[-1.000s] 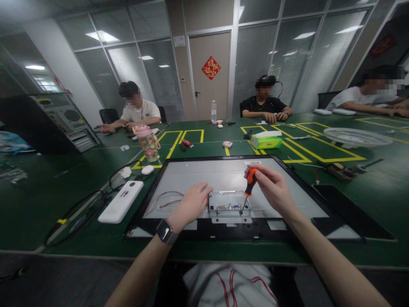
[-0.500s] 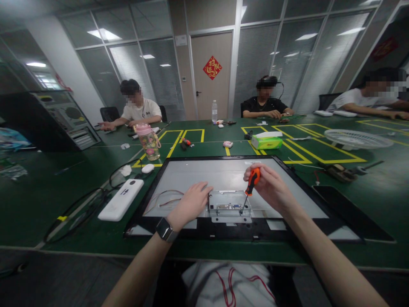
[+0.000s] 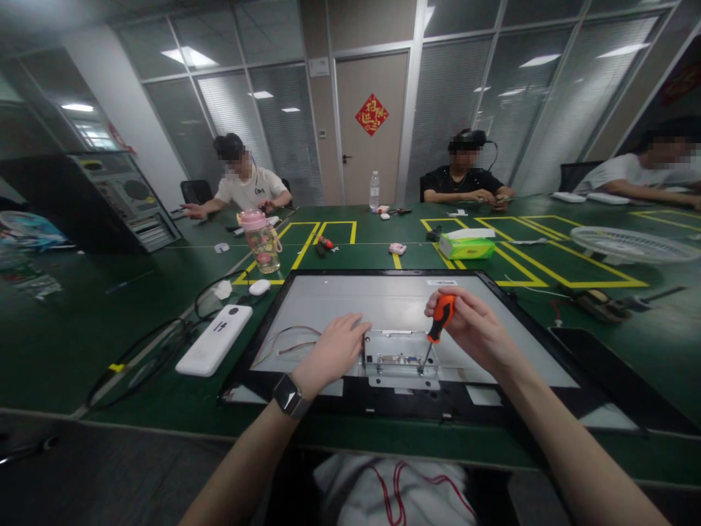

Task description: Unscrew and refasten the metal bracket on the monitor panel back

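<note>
My right hand [image 3: 474,325] grips an orange and black screwdriver [image 3: 442,314], its shaft tilted down to the lower right of a metal connector bracket [image 3: 399,349]. The tip meets the bracket beside a blue video port. My left hand [image 3: 335,352], with a watch at the wrist, lies with its fingers stretched out, fingertips at the bracket's left edge. Both are over a black-framed display panel [image 3: 318,299] lying back side up on the table. Thin wires [image 3: 285,340] run across the panel, partly behind my left hand.
Left of the panel lie a white power bank [image 3: 215,340] and a black cable [image 3: 147,358]. A pink-lidded bottle [image 3: 261,245], a green tissue pack [image 3: 466,245] and a racket [image 3: 629,242] are further back. A black slab [image 3: 613,372] is at the right. Several people sit across the table.
The whole view has shifted slightly, so things appear further right. Both hands keep their places at the bracket, and the screwdriver stays on the same spot.
</note>
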`<state>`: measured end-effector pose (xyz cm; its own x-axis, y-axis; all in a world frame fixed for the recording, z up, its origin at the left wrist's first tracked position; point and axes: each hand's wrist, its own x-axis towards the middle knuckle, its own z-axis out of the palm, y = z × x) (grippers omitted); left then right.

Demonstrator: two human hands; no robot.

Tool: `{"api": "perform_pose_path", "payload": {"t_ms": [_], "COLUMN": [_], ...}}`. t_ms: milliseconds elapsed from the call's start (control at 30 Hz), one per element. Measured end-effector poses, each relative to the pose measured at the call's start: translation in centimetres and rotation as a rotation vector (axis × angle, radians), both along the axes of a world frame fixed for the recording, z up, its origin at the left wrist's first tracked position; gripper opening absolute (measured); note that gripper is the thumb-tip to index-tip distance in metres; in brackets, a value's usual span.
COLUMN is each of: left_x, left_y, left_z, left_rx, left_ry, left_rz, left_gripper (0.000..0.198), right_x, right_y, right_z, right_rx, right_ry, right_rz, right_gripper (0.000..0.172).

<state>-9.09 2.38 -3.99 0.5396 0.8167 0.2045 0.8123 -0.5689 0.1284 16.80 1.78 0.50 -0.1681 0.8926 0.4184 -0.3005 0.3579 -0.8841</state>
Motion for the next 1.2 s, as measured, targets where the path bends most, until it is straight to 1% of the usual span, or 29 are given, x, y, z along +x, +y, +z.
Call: {"api": "perform_pose_path", "payload": {"t_ms": [133,233,333,467,700,867,1100,1200], "left_x": [0.08,0.06,0.02,-0.01,0.03,-0.05,-0.13,-0.17], "left_y": [-0.11,-0.08,-0.02,-0.04,-0.05,0.04,0.24,0.26], "left_z": [0.16,0.04,-0.15,-0.19,-0.09,-0.28,-0.30,-0.35], "left_rx": [-0.005,0.010,0.029,0.055,0.032,0.029,0.015,0.002], "left_ry": [-0.001,-0.010,-0.005,0.023,0.007,-0.006,0.000,-0.007], "left_rz": [0.010,0.004,-0.010,-0.016,-0.005,0.000,-0.002,0.000], "left_gripper": [0.039,0.039,0.038,0.037,0.038,0.038,0.038,0.039], "right_x": [0.20,0.49,0.63,0.57,0.45,0.44,0.28,0.21], "right_y": [0.34,0.55,0.47,0.13,-0.04,0.09,0.37,0.34], "right_z": [-0.20,-0.40,-0.39,-0.16,0.12,0.09,0.01,0.05], "right_rx": [0.067,0.105,0.062,0.001,-0.016,-0.016,0.040,0.023], "right_ry": [-0.005,-0.016,-0.022,0.013,0.037,0.045,0.027,0.033], "right_rz": [-0.041,-0.069,-0.046,0.021,0.051,0.020,-0.091,-0.101], "right_gripper": [0.023,0.018,0.019,0.022,0.021,0.021,0.018,0.018]}}
